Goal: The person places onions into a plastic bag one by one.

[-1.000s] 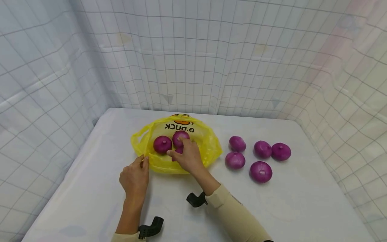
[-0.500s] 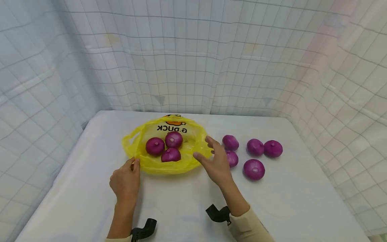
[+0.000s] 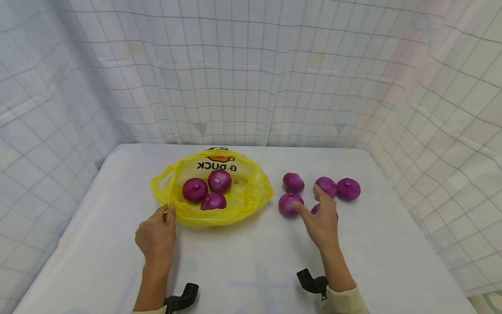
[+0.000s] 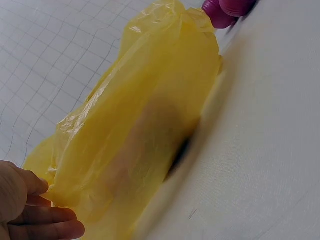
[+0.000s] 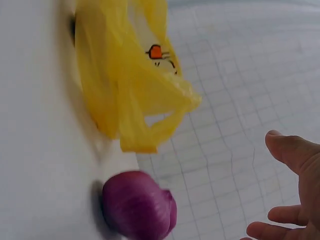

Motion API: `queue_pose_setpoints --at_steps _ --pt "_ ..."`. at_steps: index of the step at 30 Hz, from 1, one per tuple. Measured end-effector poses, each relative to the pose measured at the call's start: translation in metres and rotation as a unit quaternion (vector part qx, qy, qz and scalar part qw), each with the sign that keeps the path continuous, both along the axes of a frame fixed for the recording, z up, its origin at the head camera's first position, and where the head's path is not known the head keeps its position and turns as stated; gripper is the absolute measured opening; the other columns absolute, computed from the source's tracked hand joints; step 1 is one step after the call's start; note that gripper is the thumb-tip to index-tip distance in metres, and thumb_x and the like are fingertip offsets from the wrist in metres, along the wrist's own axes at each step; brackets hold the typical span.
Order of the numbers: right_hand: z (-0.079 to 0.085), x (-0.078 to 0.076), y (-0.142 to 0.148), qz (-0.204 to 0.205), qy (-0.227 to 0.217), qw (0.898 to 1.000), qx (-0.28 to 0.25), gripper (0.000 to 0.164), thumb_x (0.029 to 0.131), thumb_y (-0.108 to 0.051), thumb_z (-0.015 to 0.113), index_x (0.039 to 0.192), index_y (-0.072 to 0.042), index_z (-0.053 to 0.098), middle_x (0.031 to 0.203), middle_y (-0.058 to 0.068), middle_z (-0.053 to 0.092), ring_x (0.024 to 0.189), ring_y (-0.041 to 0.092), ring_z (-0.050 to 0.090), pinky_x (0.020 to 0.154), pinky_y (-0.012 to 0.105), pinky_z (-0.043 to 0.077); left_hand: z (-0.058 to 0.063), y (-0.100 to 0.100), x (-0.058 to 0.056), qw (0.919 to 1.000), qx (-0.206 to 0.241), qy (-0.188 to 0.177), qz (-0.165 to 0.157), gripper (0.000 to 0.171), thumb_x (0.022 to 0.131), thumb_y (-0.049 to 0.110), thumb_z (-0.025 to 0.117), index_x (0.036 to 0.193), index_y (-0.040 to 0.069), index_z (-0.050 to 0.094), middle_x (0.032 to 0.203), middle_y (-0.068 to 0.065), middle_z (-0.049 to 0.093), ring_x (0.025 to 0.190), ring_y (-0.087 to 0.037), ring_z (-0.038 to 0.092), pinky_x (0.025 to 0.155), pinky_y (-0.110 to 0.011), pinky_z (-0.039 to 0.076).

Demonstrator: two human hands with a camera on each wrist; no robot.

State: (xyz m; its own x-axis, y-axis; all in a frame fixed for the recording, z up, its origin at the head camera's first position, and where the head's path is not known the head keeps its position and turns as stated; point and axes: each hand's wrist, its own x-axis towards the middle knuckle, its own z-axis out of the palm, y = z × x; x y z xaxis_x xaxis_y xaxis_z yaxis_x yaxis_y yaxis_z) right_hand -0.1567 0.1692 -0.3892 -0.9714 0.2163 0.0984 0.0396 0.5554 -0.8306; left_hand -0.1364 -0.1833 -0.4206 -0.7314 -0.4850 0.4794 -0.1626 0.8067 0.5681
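A yellow plastic bag (image 3: 252, 196) printed "G.DUCK" lies with its mouth toward me, and three red onions show inside. My left hand (image 3: 155, 235) pinches the bag's near left rim between thumb and fingers; the left wrist view shows thin plastic at the thumb (image 4: 37, 186). To the right of the bag, my right hand (image 3: 323, 222) is over a red onion (image 3: 315, 209) that it partly hides, fingers spread and holding nothing. Another red onion (image 3: 288, 206) sits just left of its thumb. In the right wrist view, the open hand (image 5: 305, 185) appears apart from an onion (image 5: 135, 205).
Farther back on the white table (image 3: 251, 270) are more red onions: one near the bag (image 3: 293, 182), and two side by side, an onion (image 3: 325, 186) and its right neighbour (image 3: 348, 189). Checked white sheets (image 3: 219, 87) hang behind and at both sides.
My right hand has let go of a red onion inside the bag, then swung right to the loose onions. The left hand keeps its pinch on the rim. The head view has shifted slightly.
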Motion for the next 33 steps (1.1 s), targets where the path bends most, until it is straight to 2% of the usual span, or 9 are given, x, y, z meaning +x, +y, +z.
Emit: queue_pose_setpoints --at_steps 5,10,20,27,33 --pt "-0.015 -0.003 0.027 -0.057 0.009 0.997 0.059 0.079 0.079 -0.036 0.074 0.142 -0.005 0.038 0.132 0.02 0.05 0.114 0.033 0.039 0.093 0.048 0.039 0.0 -0.001 -0.001 1.0 0.0 -0.002 -0.001 0.032 0.092 0.025 0.06 0.11 -0.001 0.068 0.087 -0.022 0.072 0.072 -0.046 0.066 0.056 -0.054 0.048" --pt "-0.028 -0.003 0.048 -0.081 -0.012 0.992 0.101 0.082 0.078 -0.037 0.074 0.142 -0.002 0.037 0.14 0.025 0.044 0.115 0.04 0.035 0.094 0.051 0.037 0.002 -0.001 -0.001 0.9999 0.006 -0.01 -0.002 0.033 0.092 0.024 0.059 0.112 -0.001 0.067 0.088 -0.022 0.072 0.074 -0.046 0.066 0.058 -0.053 0.049" --pt "-0.049 -0.003 0.066 -0.054 -0.084 0.98 0.17 0.09 0.077 -0.043 0.072 0.143 0.003 0.031 0.137 0.033 0.043 0.113 0.048 0.035 0.094 0.057 0.033 0.003 0.0 -0.002 0.9999 0.005 -0.015 -0.005 0.033 0.092 0.023 0.059 0.112 -0.002 0.067 0.089 -0.023 0.071 0.074 -0.045 0.066 0.059 -0.053 0.05" --pt "-0.062 -0.004 0.068 -0.041 -0.09 0.98 0.174 0.091 0.075 -0.041 0.075 0.142 0.003 0.033 0.135 0.032 0.046 0.115 0.047 0.033 0.092 0.057 0.034 0.002 0.0 -0.001 0.9998 0.007 -0.021 -0.001 0.033 0.093 0.024 0.059 0.113 -0.001 0.066 0.09 -0.023 0.071 0.074 -0.045 0.066 0.059 -0.053 0.05" --pt "-0.065 -0.003 0.069 -0.043 -0.096 0.98 0.168 0.089 0.075 -0.035 0.075 0.143 0.003 0.032 0.136 0.03 0.045 0.115 0.046 0.032 0.091 0.057 0.035 0.003 0.0 -0.001 0.9995 0.009 -0.029 -0.002 0.034 0.093 0.025 0.058 0.114 -0.001 0.066 0.091 -0.022 0.071 0.076 -0.045 0.066 0.06 -0.052 0.049"
